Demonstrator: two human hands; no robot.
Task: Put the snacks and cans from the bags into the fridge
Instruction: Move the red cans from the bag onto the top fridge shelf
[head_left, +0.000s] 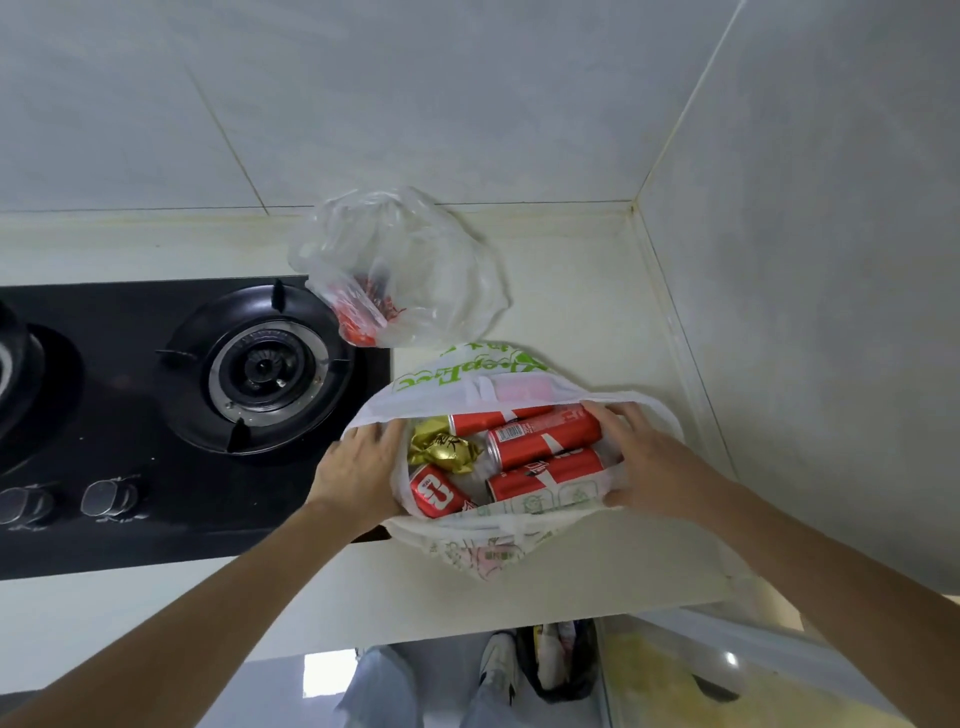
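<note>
Both hands are at the mouth of the white bag (511, 540), one on each side, pulling it wide: the left hand (358, 467) has its fingers curled over the left rim, pinching the thin plastic, and the right hand (641, 457) grips the right rim the same way, fingers hooked over the edge. This bag sits on the pale counter (587, 291) just right of the stove (130, 415), soft and crumpled, with green lettering on its far side. Inside I count four red cans (545, 441), smooth metal cylinders lying on their sides, three stacked roughly parallel and one shorter-looking one at the near left. Beside them lies one gold snack (444, 449), a shiny foil wrapper twisted at the ends. A second bag (400, 270), clear and wrinkled, rests just behind the white one, partly over the stove's corner, with red packets inside that I cannot count. On the glossy black stove one round burner shows fully, another only at the left edge, with two knobs along the front.
</note>
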